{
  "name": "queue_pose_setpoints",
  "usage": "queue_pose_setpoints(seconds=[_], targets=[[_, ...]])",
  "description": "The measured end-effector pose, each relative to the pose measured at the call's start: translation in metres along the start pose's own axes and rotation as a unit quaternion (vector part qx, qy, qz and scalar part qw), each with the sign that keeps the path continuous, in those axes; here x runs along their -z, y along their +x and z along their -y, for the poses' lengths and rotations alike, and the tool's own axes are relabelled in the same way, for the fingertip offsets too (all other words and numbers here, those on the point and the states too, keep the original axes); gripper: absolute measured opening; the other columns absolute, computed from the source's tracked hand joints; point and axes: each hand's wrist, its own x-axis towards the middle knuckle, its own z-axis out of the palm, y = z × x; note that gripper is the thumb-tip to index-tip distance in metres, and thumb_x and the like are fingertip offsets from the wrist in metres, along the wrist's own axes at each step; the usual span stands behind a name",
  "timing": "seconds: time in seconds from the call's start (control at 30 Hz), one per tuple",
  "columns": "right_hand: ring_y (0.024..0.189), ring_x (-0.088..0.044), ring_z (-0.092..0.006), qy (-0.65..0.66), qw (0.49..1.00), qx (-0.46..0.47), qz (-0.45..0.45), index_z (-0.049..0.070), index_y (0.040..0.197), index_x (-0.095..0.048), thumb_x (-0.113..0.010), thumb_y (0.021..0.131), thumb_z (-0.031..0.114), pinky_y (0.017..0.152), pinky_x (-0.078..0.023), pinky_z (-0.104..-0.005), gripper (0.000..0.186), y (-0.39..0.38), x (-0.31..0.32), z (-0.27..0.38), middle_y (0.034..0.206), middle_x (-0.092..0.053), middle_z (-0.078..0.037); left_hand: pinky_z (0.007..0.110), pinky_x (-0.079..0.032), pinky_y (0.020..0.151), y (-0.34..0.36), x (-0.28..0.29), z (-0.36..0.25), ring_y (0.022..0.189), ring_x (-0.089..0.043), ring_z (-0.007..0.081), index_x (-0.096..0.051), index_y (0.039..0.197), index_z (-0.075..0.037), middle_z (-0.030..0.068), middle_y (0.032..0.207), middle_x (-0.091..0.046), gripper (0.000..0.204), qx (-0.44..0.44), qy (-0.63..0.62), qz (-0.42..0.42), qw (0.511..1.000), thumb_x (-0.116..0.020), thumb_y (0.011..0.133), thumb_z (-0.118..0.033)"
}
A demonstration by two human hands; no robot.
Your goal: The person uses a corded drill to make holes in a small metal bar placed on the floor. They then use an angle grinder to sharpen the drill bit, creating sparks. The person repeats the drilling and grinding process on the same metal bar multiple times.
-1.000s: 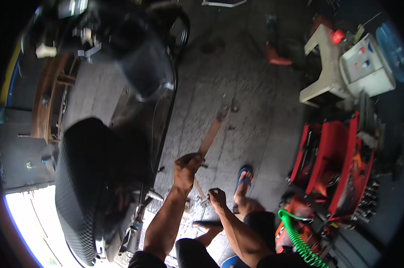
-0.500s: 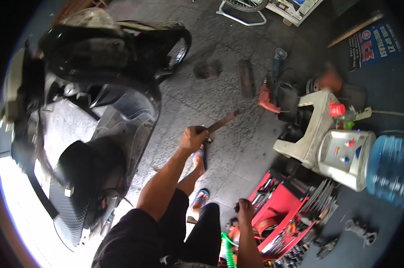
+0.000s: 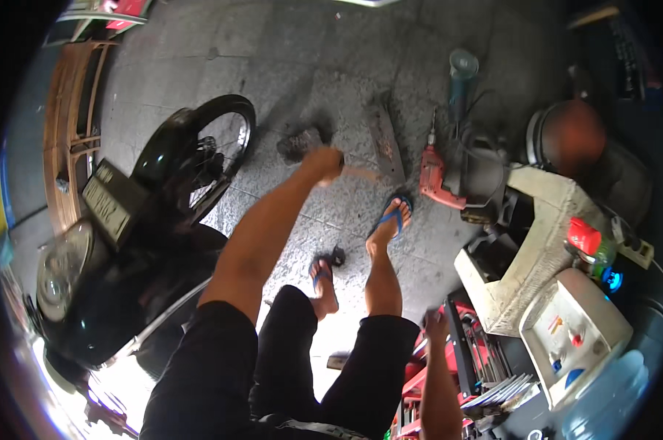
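Observation:
My left hand (image 3: 325, 165) reaches forward over the floor, closed round a thin brown stick-like tool (image 3: 361, 173). The tool is smeared by motion and its exact kind does not show. Just beyond the hand lies a rough dark block (image 3: 296, 145). A flat worn metal bar (image 3: 387, 147) rests on the floor to the right of the tool's tip. My right hand (image 3: 435, 323) hangs low beside the red tool cart (image 3: 459, 352), its fingers curled. Whatever those fingers may hold is too dark to make out.
A black motorbike (image 3: 126, 257) stands on the left, near a wooden bench (image 3: 64, 117). On the right lie a red drill (image 3: 435, 176) and a teal angle grinder (image 3: 462, 84). Behind them are a whitish stand (image 3: 544, 257), a water dispenser (image 3: 566, 337) and a power strip (image 3: 635, 251).
I have stepped forward and my view has turned. My left hand, with the brown tool, is now near the dark block. My right hand has come beside the tool cart.

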Motion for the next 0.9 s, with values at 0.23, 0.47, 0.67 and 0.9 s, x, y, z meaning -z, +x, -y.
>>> queue_pose_setpoints(seconds=[0.23,0.47,0.67,0.9], targets=[[0.078,-0.069,-0.0309,0.005,0.990,0.131,-0.052,0.001,0.103,-0.066,-0.071,0.090,0.023,0.075,-0.055,-0.0417,0.026,0.219,-0.055,0.167,0.082,-0.069,-0.012,0.049,-0.056,0.075,0.202,-0.018,-0.028,0.089,-0.073,0.0377,-0.077,0.098,-0.005,0.0172,0.096,-0.075,0.019,-0.175,0.240,0.113,0.948,-0.065,0.084,-0.010],[0.124,-0.053,-0.0409,-0.396,0.889,0.221,-0.060,0.005,0.157,-0.024,-0.089,0.070,0.028,0.103,-0.044,-0.0533,0.111,0.322,-0.114,0.247,0.135,-0.051,-0.027,0.047,-0.057,0.075,0.293,-0.016,-0.029,0.089,-0.072,0.0372,-0.074,0.088,-0.007,0.0171,0.090,-0.073,0.012,-0.235,0.167,0.048,0.956,-0.070,0.076,-0.007],[0.100,-0.068,-0.0353,-0.501,0.834,0.219,-0.072,0.008,0.160,-0.022,-0.090,0.066,0.030,0.093,-0.049,-0.0486,0.118,0.353,-0.123,0.222,0.131,-0.056,-0.017,0.048,-0.056,0.086,0.291,-0.030,-0.012,0.109,-0.063,0.0396,-0.060,0.108,-0.004,0.0175,0.113,-0.062,0.039,-0.277,0.083,-0.075,0.954,-0.082,0.077,-0.012],[0.082,-0.070,-0.0369,-0.388,0.867,0.304,0.067,0.002,0.156,-0.027,-0.089,0.064,0.026,0.072,-0.059,-0.0479,0.113,0.308,-0.077,0.281,0.114,-0.059,-0.018,0.046,-0.056,0.090,0.277,-0.042,-0.003,0.113,-0.057,0.0397,-0.053,0.115,-0.003,0.0180,0.115,-0.055,0.045,-0.258,0.031,-0.147,0.954,-0.079,0.078,-0.004]])
